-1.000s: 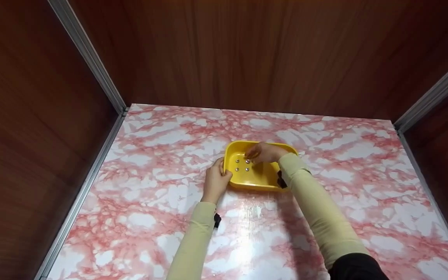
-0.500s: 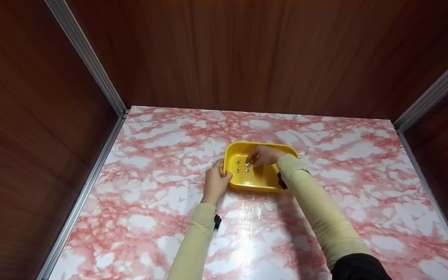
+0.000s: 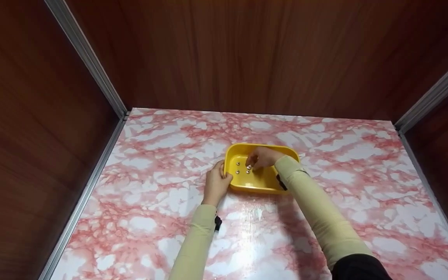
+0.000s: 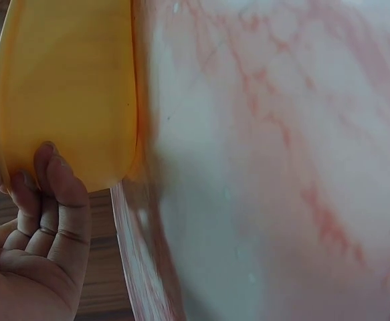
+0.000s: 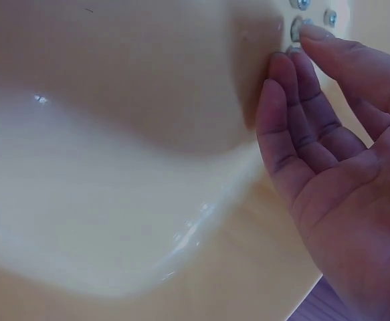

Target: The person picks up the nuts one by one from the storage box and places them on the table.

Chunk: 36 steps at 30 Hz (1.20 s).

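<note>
A yellow plastic basin (image 3: 260, 181) rests on the marbled table. My left hand (image 3: 217, 184) grips its left end, the thumb at the rim and the curled fingers against the outer wall (image 4: 74, 80) in the left wrist view. Over the basin floor, my right hand (image 3: 265, 156) reaches in and pinches a small silver nut (image 3: 249, 167) between thumb and fingertips. In the right wrist view that nut (image 5: 296, 28) shows beside the thumb tip. Close to it lies another nut (image 3: 248, 172); farther left are a far nut (image 3: 238, 163) and a near nut (image 3: 237, 172).
The table (image 3: 150, 233) has a red and white marbled top. Dark wood panels (image 3: 224, 54) stand behind it and at both sides, with metal strips (image 3: 88, 58) along their corners. Dark wristbands (image 3: 217, 223) sit at the wrists.
My right hand has drawn the pinched nut toward the near side, closer to the near right nut. My left hand keeps its grip on the basin; the whole view has shifted slightly.
</note>
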{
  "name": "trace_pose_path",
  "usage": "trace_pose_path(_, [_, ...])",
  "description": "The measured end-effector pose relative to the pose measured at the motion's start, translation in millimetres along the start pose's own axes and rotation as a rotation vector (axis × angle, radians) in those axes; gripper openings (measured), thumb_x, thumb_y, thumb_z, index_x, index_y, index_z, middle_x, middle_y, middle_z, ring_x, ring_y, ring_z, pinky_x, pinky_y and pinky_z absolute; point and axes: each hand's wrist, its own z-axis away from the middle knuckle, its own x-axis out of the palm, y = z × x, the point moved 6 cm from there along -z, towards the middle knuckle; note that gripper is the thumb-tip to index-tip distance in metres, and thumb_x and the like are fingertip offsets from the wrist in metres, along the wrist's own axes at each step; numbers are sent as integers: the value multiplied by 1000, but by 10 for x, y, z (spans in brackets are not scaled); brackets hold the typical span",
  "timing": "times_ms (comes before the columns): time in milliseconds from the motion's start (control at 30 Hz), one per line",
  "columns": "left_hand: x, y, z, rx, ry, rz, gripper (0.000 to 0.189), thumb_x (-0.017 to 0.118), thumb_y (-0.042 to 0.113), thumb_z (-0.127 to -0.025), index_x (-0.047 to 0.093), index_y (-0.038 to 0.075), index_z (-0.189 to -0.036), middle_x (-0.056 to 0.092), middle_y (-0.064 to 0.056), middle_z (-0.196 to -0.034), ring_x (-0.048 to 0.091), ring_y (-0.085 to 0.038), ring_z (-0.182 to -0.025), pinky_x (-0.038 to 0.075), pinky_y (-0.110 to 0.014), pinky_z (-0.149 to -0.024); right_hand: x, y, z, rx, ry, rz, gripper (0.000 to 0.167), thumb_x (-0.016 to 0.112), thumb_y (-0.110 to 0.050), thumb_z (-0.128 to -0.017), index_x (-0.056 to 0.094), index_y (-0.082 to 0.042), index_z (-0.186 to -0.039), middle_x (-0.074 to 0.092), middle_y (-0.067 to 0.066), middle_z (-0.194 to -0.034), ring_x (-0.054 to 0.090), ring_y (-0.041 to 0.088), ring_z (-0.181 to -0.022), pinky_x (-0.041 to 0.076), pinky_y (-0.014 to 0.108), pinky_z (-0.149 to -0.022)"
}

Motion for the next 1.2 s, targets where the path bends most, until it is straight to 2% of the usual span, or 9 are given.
trace_pose_path(233, [1,-9,-2,-10,1,1,53,62,2,-76,56,0,-128,48,2,-64,43,-10,-57,38,-24,-54,9,4,-18,1,7,-4,24,69,5,-82,69,5,-106,66,15,-93,54,12,-75,44,23,-67])
trace_pose_path(467, [-9,3,-5,-2,12,1,52,62,1,-75,58,0,-127,47,2,-63,42,-11,-56,37,-25,-53,0,34,-43,16,2,-10,23,69,4,-82,70,3,-105,65,9,-88,55,12,-72,46,23,-66])
trace_pose_path(733, [15,-2,5,5,2,-13,51,62,1,-75,58,0,-126,46,3,-62,41,-10,-55,36,-24,-52,44,157,-42,-4,15,-110,23,69,4,-82,70,3,-105,67,12,-87,56,11,-68,48,26,-64])
trace_pose_path(867, [19,-7,18,8,2,-22,51,62,1,-75,59,0,-125,45,4,-61,40,-9,-54,35,-24,-51,78,221,-42,10,19,-148,24,70,0,-83,70,0,-107,67,9,-87,56,11,-69,47,23,-63])
trace_pose_path(1067, [11,6,-4,-5,6,-23,53,63,2,-75,58,1,-127,47,3,-62,42,-10,-56,38,-25,-53,49,243,-68,12,43,-149,24,73,-2,-82,71,-2,-105,67,8,-86,56,12,-70,47,23,-63])
trace_pose_path(1200, [11,2,-10,-20,-1,-15,54,64,2,-75,57,1,-128,49,2,-64,43,-11,-57,40,-25,-54,50,238,-80,-17,50,-154,23,73,0,-81,71,0,-104,68,10,-86,56,11,-69,46,22,-62])
